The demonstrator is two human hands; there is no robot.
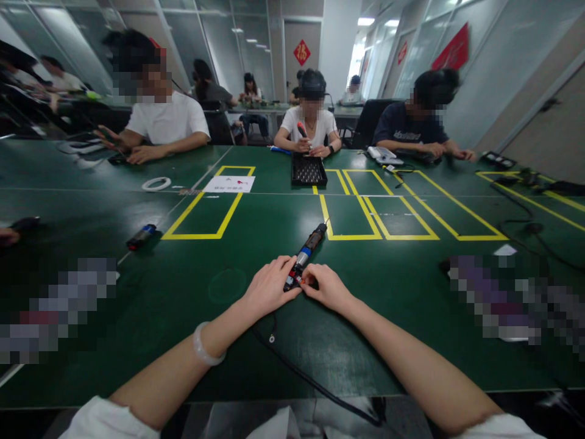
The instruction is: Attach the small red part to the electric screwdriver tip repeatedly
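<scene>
An opened, slim handheld power tool (311, 241) lies on the green table, tilted away to the right. Its silver and blue motor section is exposed, and a thin bit points away from me. My left hand (267, 286) closes around the near end of the tool from the left. At that same end, my right hand (326, 285) has thumb and index finger pinched by small red and orange parts; what the fingertips hold is too small to make out. A black cable (311, 379) runs from below my hands to the table's front edge. A small ring terminal (272, 338) lies beside it.
Yellow tape (356, 237) marks rectangles on the green table (192, 341). Across from me, a person works behind a black parts tray (309, 181). A paper sheet (228, 184), a white coil (156, 183) and another motor part (141, 236) lie to the left.
</scene>
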